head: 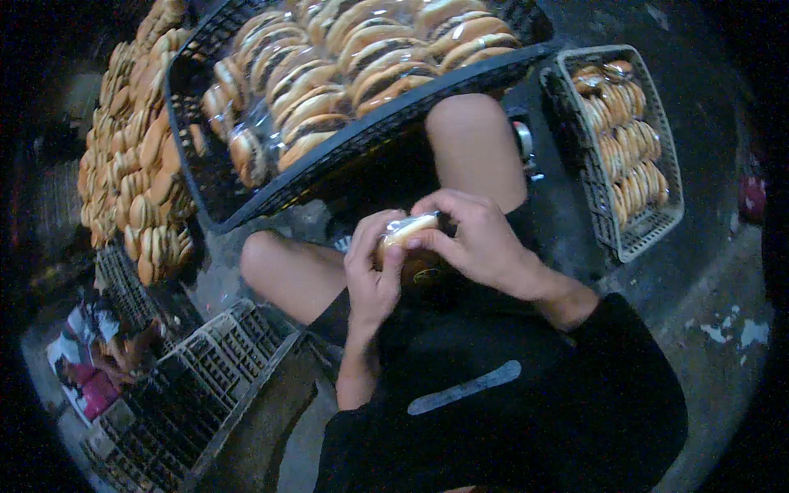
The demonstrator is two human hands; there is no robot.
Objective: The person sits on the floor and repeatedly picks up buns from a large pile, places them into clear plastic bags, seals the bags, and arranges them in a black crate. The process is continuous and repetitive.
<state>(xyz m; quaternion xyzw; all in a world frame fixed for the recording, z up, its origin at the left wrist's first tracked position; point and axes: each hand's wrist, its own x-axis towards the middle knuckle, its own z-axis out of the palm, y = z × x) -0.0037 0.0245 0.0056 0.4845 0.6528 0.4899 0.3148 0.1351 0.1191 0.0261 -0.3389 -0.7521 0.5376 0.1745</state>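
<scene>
Above my lap, both hands hold one bread bun (408, 232) in clear plastic film. My left hand (373, 265) grips its left end, with the thumb along the near side. The fingers and thumb of my right hand (474, 237) pinch the wrap at the bun's right end. Just beyond my knees stands a large black plastic crate (370, 132), tilted in view. Rows of wrapped buns with a dark filling (314, 92) fill much of it. A few wrapped buns (246, 157) lie apart from the rows at its left side.
A grey crate (672, 185) with rows of wrapped buns stands at the right. Unwrapped buns (138, 160) are heaped at the left, beyond the black crate. An openwork plastic crate (228, 357) is at lower left, near people (92, 357) at the far left. White patches (733, 330) mark the floor.
</scene>
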